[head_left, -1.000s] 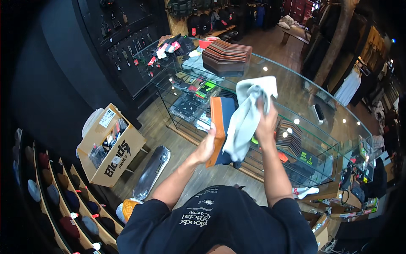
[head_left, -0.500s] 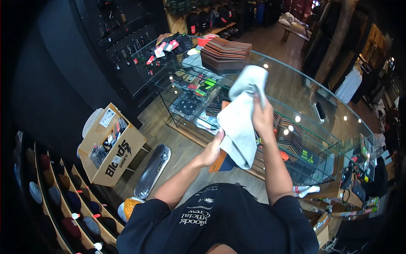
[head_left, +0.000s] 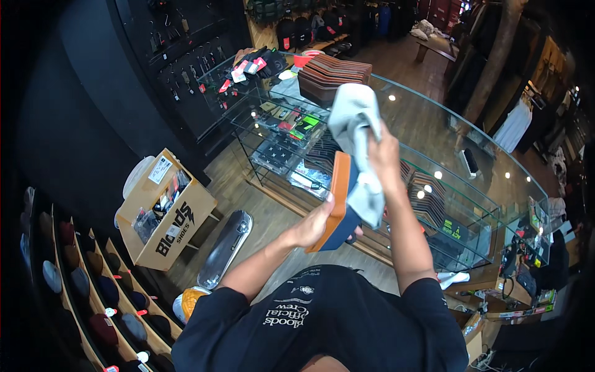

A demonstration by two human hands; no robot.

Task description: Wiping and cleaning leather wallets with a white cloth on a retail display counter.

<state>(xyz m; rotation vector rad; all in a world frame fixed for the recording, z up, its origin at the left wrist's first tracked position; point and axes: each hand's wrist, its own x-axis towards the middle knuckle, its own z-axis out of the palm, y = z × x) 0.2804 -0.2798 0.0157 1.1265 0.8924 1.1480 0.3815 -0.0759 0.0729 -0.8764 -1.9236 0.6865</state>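
My left hand (head_left: 313, 226) is wrapped round a flat, box-like piece with a tan side and a dark navy face (head_left: 338, 204), tilted upright in front of me. Fingertips show past its lower right edge. In my right hand (head_left: 385, 158), a pale grey-white cloth (head_left: 354, 108) is gripped and bunched. Its upper part stands above the fist, while the lower end hangs against the navy face. Motion blurs the cloth and the right fingers somewhat. Both hands are raised before the glass display case (head_left: 427, 152).
On the case sit a stepped brown display stand (head_left: 334, 74) and tagged dark goods (head_left: 251, 65). A brush (head_left: 469, 163) lies on the glass. At left are an open cardboard box (head_left: 167, 211), a skateboard-shaped dark board (head_left: 226, 248) and shelves of caps (head_left: 102, 291).
The cloth has been drawn up and to the right, bunching narrower. The tan and navy piece, mostly covered before, now shows in my left hand.
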